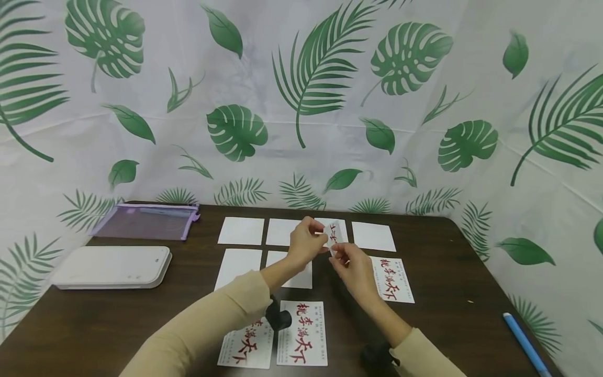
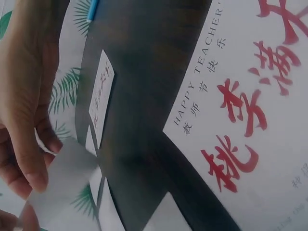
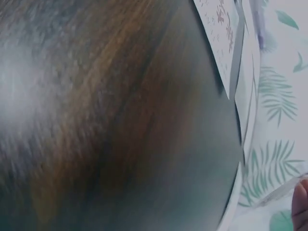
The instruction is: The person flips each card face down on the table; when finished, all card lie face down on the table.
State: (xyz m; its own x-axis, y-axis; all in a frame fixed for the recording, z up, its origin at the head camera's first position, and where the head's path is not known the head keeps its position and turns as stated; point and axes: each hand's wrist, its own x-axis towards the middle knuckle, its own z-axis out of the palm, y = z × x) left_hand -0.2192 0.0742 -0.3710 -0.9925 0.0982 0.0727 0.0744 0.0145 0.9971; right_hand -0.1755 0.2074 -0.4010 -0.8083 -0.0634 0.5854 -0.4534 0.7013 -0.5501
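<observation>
My left hand and right hand meet over the middle of the table and pinch one small white card by its edges. The card is held up at a tilt, and dark red characters show on it in the head view. In the left wrist view the right hand comes in from the top, and the card looks pale grey. Just right of the right hand lies a printed card with red characters. Two more printed cards lie in front, one whole and one partly under the left sleeve.
Several blank white cards lie in rows at the back and left of the hands. A white flat case and a purple mesh zip pouch sit at the left. A blue pen lies near the right edge. Behind hangs a leaf-print cloth.
</observation>
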